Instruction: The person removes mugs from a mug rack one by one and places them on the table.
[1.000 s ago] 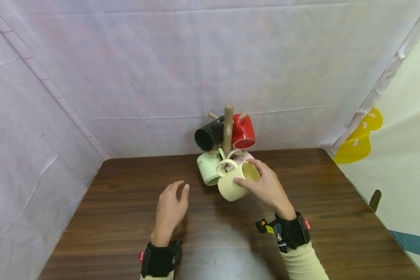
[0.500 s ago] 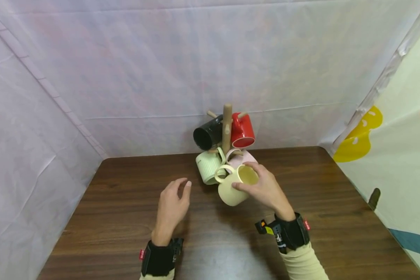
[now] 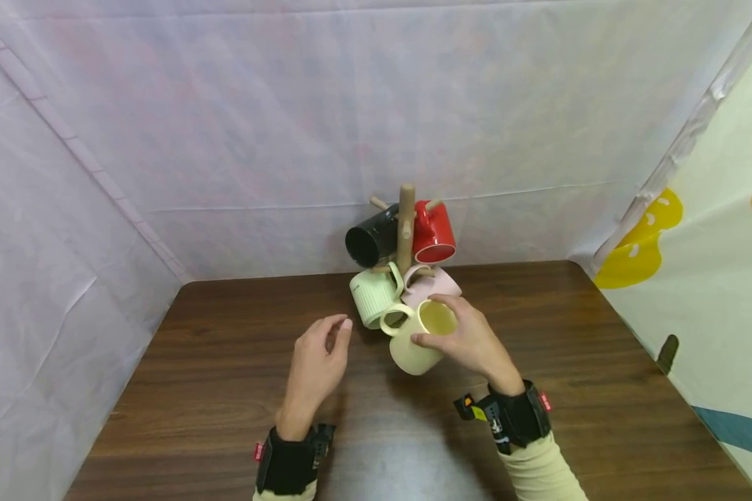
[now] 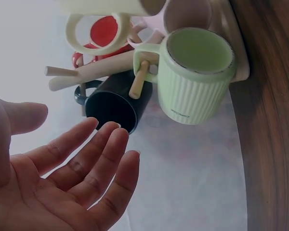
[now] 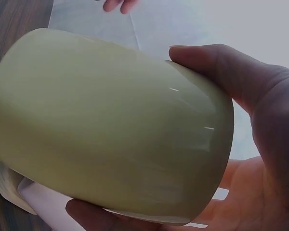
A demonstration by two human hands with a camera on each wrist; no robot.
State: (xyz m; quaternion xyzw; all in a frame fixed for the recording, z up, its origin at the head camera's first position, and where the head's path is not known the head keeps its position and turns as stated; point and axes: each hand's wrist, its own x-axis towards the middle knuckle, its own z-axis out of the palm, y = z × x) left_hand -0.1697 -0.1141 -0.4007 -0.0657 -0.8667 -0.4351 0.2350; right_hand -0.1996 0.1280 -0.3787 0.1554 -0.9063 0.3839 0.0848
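My right hand (image 3: 473,339) grips a pale yellow mug (image 3: 413,353) near its rim, thumb on one side and fingers on the other. The mug is tilted, with its handle pointing left toward the rack. In the right wrist view the yellow mug (image 5: 111,125) fills most of the picture. My left hand (image 3: 316,358) hovers to the left with nothing in it; the left wrist view shows its relaxed fingers (image 4: 111,159) apart from the mugs. Behind stands a wooden mug tree (image 3: 406,229). A light green ribbed mug (image 3: 372,298) hangs by its handle on a lower peg (image 4: 139,79).
On the mug tree also hang a black mug (image 3: 371,240) and a red mug (image 3: 435,233) above, and a pink mug (image 3: 435,285) low on the right, partly behind the yellow one. The dark wooden table (image 3: 213,376) meets a white cloth wall (image 3: 276,139) behind.
The yellow mug has come slightly toward me and left in my right hand, uncovering more of the pink mug. My left hand has drifted a little right, nearer the yellow mug.
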